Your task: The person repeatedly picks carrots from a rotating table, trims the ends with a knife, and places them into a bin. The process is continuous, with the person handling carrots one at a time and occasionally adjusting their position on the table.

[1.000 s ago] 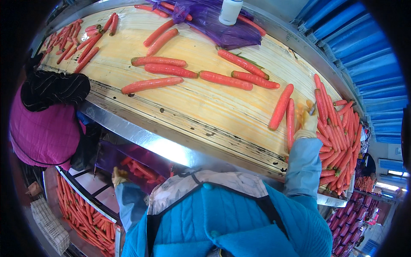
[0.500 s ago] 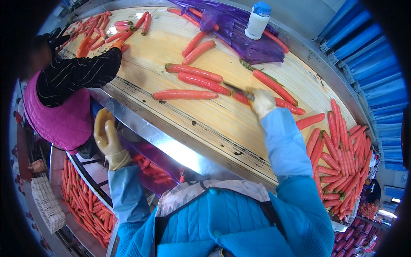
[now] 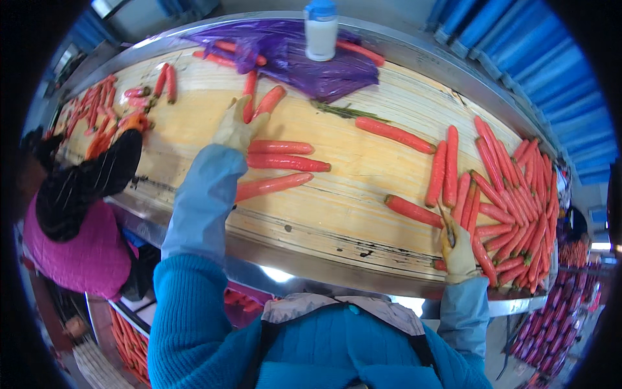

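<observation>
My left hand (image 3: 234, 128), in a pale rubber glove, curls its fingers and thumb around the near ends of an upright-lying carrot (image 3: 249, 91) and a slanted carrot (image 3: 270, 100). Under that wrist and sleeve, three more carrots lie roughly side by side, among them a middle carrot (image 3: 288, 162); their left ends are partly hidden. My right hand (image 3: 459, 254), gloved too, is closed on a knife (image 3: 448, 227) at the left edge of the carrot pile (image 3: 518, 207). A single carrot (image 3: 414, 211) points toward the knife, its right end close to the fingers.
A purple plastic bag (image 3: 278, 48) lies along the far edge, with a white blue-capped bottle (image 3: 321, 35) on it. Green stalks (image 3: 353, 111) and a carrot (image 3: 395, 135) rest mid-table. At left, a co-worker's sleeve (image 3: 94, 185) and orange gloves (image 3: 133, 123) reach among more carrots.
My left hand has come from beside the table edge up onto the far carrots. My right hand, with the knife, has moved from the middle carrots right and nearer, to the pile. The view has turned.
</observation>
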